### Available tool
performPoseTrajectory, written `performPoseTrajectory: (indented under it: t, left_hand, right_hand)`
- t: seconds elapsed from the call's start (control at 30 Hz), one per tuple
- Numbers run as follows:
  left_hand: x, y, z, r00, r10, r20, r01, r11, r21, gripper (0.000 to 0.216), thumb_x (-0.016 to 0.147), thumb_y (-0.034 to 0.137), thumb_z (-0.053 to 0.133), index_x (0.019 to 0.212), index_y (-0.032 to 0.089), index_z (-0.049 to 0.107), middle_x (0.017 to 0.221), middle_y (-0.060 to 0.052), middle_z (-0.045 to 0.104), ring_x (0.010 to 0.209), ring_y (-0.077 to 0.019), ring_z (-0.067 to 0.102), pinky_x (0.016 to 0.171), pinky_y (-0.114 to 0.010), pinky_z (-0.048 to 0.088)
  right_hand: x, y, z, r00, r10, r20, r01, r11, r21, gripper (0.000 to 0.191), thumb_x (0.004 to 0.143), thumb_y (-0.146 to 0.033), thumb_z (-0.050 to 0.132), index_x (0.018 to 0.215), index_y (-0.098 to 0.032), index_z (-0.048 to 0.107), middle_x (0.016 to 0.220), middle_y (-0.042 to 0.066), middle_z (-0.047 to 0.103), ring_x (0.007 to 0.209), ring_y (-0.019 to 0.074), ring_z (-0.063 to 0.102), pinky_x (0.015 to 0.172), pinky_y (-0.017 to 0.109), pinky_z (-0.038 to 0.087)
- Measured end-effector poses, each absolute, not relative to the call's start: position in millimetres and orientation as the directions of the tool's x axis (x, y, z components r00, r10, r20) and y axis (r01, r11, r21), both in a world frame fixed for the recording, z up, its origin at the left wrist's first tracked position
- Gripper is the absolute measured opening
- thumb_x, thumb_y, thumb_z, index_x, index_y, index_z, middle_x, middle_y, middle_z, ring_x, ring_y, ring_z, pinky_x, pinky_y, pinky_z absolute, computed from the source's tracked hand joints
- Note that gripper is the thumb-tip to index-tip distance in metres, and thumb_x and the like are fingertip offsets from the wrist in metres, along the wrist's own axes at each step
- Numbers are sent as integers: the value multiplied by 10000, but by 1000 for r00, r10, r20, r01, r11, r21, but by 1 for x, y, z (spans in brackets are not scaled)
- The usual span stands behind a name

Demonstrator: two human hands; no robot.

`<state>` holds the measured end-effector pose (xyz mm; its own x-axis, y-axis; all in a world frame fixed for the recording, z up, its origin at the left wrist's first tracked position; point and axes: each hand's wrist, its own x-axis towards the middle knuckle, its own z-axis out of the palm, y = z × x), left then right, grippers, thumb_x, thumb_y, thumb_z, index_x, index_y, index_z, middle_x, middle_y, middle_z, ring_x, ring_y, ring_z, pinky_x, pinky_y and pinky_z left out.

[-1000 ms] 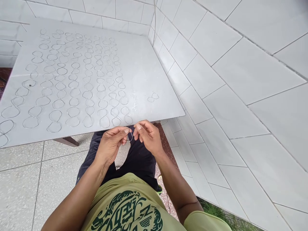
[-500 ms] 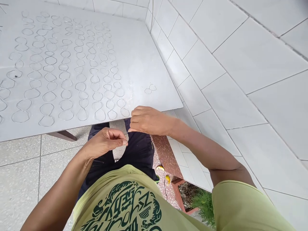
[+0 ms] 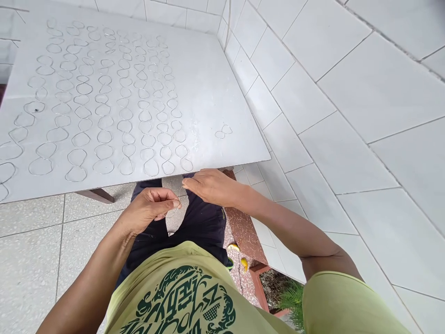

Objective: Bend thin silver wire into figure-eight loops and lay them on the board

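My left hand [image 3: 155, 208] pinches a thin piece of wire [image 3: 171, 214] between thumb and forefinger, just below the table's front edge. A curved loop of the wire hangs under its fingertips. My right hand [image 3: 206, 185] is closed on the upper end of the same wire, slightly above and to the right; its fingertips are partly hidden. On the white table [image 3: 222, 93] lie rows of figure-eight wire shapes [image 3: 150, 160]. Apart from the rows, a smaller wire figure-eight [image 3: 223, 131] lies toward the right.
White tiled walls [image 3: 306, 102] close in behind and to the right of the table. Underneath, a brown table leg [image 3: 94, 195] stands over the speckled floor [image 3: 31, 269]. A reddish ledge [image 3: 243, 232], yellow objects [image 3: 244, 264] and a green plant [image 3: 292, 301] are low on the right.
My right hand has turned and drawn slightly down and left, off the table's edge. My left hand keeps its pinch on the wire. The view has shifted a little.
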<state>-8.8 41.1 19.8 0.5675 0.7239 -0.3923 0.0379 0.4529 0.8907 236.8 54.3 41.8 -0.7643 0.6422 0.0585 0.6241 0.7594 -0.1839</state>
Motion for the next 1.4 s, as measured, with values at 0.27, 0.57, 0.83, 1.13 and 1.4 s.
performPoseTrajectory:
  t: [0.27,0.57,0.83,1.13,1.4]
  left_hand:
    - [-16,45,19,572,718,-398,25,469,883,264,754,391,871,740,147,772,491,39,440,458,-62,316,459,-230,198]
    - [-14,47,19,542,738,-403,-9,484,875,285,716,413,894,729,152,780,485,38,447,462,-64,320,455,-227,199]
    - [-15,45,13,631,664,-401,43,486,873,280,766,424,868,762,154,790,503,37,449,476,-73,334,457,-223,246]
    - [-14,41,12,661,658,-361,46,444,895,304,851,456,792,824,155,763,521,42,442,489,-75,331,483,-227,256]
    - [-13,40,4,693,623,-363,12,494,870,295,862,448,783,804,167,717,527,58,403,483,-70,286,481,-228,216]
  right_hand:
    - [237,50,33,-667,734,130,698,676,-237,333,1118,-347,440,859,-188,576,577,-18,437,555,147,276,600,331,189]
    - [232,36,38,-607,792,-55,688,490,-536,322,930,-52,460,1196,-186,583,814,32,701,618,158,540,593,276,317]
    - [236,45,46,-670,742,-28,611,531,-587,216,1064,-182,440,954,-189,625,760,15,673,642,144,564,639,276,341]
    - [228,43,29,-626,776,70,594,533,-603,293,1109,-251,370,1109,-204,659,779,7,657,631,143,511,642,276,351]
    - [228,55,42,-751,660,3,648,737,-193,332,1090,-421,540,926,-178,696,845,74,674,752,194,538,697,328,320]
